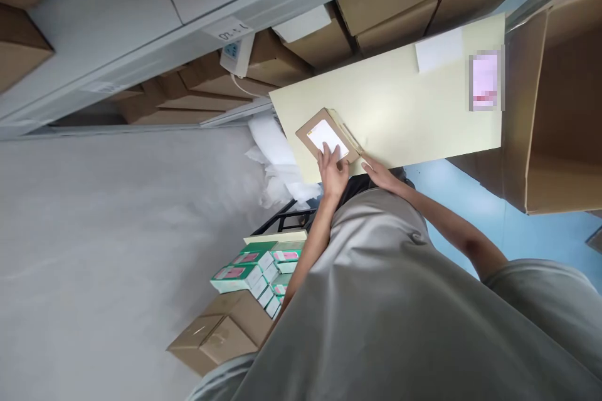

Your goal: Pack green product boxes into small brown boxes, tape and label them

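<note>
A small brown cardboard box [306, 132] with a white label [324, 135] on its top lies at an angle on the left part of the pale yellow table [414, 119]. My left hand [333, 174] rests on the label, some fingers laid out over it, with the thumb and forefinger bent near the label's lower corner. Beside the near right corner of the box is my right hand [380, 175], its fingers stretched out and the fingertips at that corner. The thumb stands apart from the fingers.
A large open cardboard carton [515, 113] adjoins the table's right end. White paper [439, 50] and a blurred pink item [485, 78] lie on the table. Behind are a shelf [263, 9] of cartons and a power strip [237, 56]. Green-and-white boxes [244, 272] and white wrapping [277, 150] are left.
</note>
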A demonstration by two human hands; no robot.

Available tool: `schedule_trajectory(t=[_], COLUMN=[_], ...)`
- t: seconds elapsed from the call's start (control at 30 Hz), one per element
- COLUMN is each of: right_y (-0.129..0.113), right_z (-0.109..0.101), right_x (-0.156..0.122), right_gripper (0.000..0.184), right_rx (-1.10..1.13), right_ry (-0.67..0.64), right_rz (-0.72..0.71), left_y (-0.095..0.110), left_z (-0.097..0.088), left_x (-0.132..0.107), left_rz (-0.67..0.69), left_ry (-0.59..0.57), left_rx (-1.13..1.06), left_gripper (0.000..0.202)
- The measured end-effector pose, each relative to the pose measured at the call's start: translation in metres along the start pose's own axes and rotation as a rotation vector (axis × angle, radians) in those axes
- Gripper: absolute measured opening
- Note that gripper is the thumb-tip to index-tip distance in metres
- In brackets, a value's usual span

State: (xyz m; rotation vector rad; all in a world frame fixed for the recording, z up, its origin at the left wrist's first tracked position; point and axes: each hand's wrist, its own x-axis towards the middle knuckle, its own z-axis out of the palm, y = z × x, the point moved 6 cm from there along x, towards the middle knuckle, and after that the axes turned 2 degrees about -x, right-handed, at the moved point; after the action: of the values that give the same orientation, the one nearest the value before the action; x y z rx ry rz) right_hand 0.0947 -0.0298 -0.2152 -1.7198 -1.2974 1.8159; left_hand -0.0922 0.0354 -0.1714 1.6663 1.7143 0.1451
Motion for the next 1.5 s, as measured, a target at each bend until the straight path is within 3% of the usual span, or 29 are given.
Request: schedule_trajectory(t=[0.3,0.43,0.53,0.67,0.73,0.83,0.9,1.0,1.17,1.27,1.33,1.5], right_y=[-0.015,-0.009,0.012,0.028,0.021,0.003,-0.008,-0.015,-0.029,-0.041,-0.044,-0.034], right_z=[0.01,-0.002,-0.014,0.001,0.008,0.003,-0.006,-0.027,-0.074,-0.099,-0.112,-0.138], right_x=[0.067,0.071,0.053,0.028,0.026,0.035,0.04,0.035,0.0,-0.023,-0.03,-0.013], right_gripper=[0.097,0.089,0.078,0.07,0.064,0.051,0.045,0.042,0.063,0.077,0.079,0.077], right_rx=[0.073,0.118,0.254,0.649,0.802,0.947,1.001,0.968,0.602,0.273,0.101,-0.183], right_ry=[-0.129,-0.046,0.087,-0.026,-0.09,-0.095,-0.077,0.025,0.359,0.549,0.609,0.599], right_rz=[-0.065,0.019,0.261,0.604,0.665,0.601,0.526,0.428,0.1,-0.049,-0.081,-0.031], left_y=[0.013,0.022,0.03,0.046,0.055,0.062,0.065,0.067,0.05,0.038,0.032,0.031], left_z=[0.007,-0.009,-0.035,-0.061,-0.062,-0.052,-0.048,-0.057,-0.077,-0.063,-0.048,-0.026], left_x=[-0.007,0.005,0.04,0.113,0.143,0.166,0.165,0.148,0.087,0.052,0.038,0.041], left_rz=[-0.015,-0.044,-0.073,-0.085,-0.101,-0.207,-0.245,-0.185,-0.124,-0.127,-0.159,-0.151], left_ry=[-0.043,-0.045,0.018,0.071,0.027,-0.127,-0.18,-0.1,0.064,0.041,0.006,-0.06], left_rx=[0.063,0.157,0.239,0.257,0.28,0.296,0.29,0.249,0.114,-0.016,-0.088,-0.118], left_gripper=[0.071,0.061,0.066,0.072,0.07,0.065,0.064,0.058,0.045,0.043,0.04,0.042])
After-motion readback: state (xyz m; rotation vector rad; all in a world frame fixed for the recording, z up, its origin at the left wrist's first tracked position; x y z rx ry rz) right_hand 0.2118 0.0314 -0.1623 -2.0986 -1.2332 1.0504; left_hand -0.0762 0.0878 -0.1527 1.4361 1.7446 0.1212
